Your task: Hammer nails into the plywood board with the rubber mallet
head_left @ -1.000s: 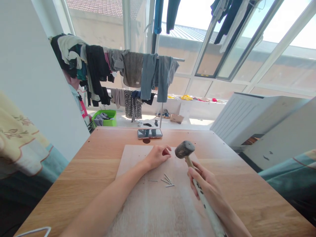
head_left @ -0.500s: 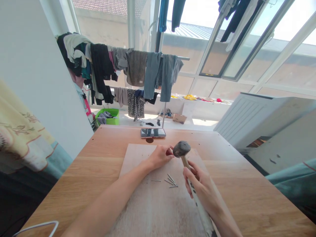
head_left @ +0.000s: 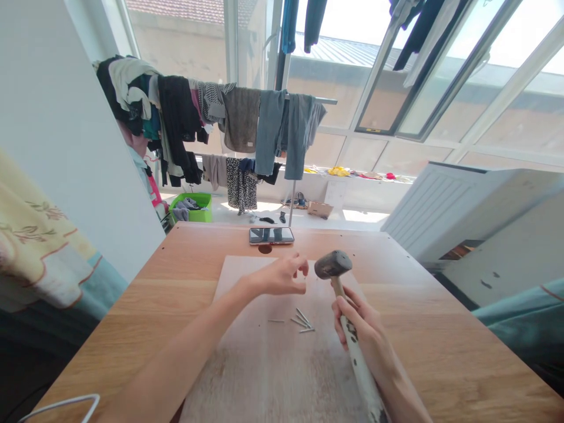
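My right hand (head_left: 359,317) is wrapped round the worn, pale handle of a hammer (head_left: 333,264), with its blunt dark-grey head raised over the far right part of a pale wooden board (head_left: 264,376). Just left of the hammer head, my left hand (head_left: 284,275) hovers above the board, thumb and fingers apart; I see nothing held in it. Several loose nails (head_left: 303,321) lie in a small cluster on the board, nearer to me than my left hand. A single nail (head_left: 276,321) lies to their left.
The board rests on a wooden table (head_left: 440,329). Beyond its far edge lies a phone (head_left: 271,235), beside a dark round hole. A white cable (head_left: 66,401) is at the near left. Past the table stand a laundry-covered drying rack (head_left: 314,100) and a green basket (head_left: 200,215).
The fingers of my left hand have gone from a pinch to spread apart. My right hand has shifted the hammer slightly right, and its head has turned.
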Demonstrator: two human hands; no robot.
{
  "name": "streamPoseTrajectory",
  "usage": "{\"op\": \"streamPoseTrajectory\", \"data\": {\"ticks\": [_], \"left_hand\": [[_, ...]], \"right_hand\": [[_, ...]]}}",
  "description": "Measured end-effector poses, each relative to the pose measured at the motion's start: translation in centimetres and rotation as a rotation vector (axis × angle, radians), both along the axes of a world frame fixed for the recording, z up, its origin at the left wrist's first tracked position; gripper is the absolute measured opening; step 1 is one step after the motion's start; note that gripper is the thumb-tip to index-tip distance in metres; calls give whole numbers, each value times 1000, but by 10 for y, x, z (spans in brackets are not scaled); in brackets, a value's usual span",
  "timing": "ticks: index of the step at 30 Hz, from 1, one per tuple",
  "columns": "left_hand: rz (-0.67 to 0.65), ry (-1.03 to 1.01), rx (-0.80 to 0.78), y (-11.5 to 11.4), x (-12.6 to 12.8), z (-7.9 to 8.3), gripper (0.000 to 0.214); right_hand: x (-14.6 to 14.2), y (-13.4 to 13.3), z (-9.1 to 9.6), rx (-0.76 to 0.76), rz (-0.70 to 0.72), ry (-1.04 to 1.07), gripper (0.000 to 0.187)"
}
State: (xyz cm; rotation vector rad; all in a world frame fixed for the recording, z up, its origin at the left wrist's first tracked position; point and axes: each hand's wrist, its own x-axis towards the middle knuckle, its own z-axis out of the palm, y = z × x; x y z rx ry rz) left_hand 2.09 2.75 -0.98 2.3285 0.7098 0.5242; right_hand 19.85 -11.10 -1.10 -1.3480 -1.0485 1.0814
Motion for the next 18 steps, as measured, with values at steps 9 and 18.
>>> {"op": "streamPoseTrajectory", "data": {"ticks": [9,18], "left_hand": [[-294,438,185,-38,7,14,19],[-14,-41,-59,-2,-13,12,16]], "right_hand": [[0,-1,2,-46,10,4,37],[-3,-3,7,-52,0,0,38]]}}
